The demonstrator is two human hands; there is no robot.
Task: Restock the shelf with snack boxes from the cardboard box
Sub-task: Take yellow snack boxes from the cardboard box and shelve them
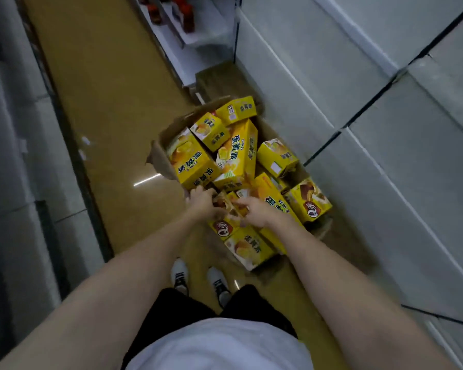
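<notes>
An open cardboard box (163, 156) stands on the floor, heaped with several yellow snack boxes (237, 153) lying at all angles. Both my arms reach down into its near side. My left hand (202, 202) and my right hand (254, 210) grip one small yellow-and-brown snack box (225, 203) between them, fingers curled round its two ends. That box is mostly hidden by my fingers. A chocolate-pie box (310, 201) lies at the right edge of the heap.
White shelf boards (385, 145) rise in tiers on the right, close to the cardboard box. Another shelf unit (16, 156) lines the left of the narrow tan aisle. Dark red items (187, 17) stand on a far shelf. My shoes (181, 276) are just behind the box.
</notes>
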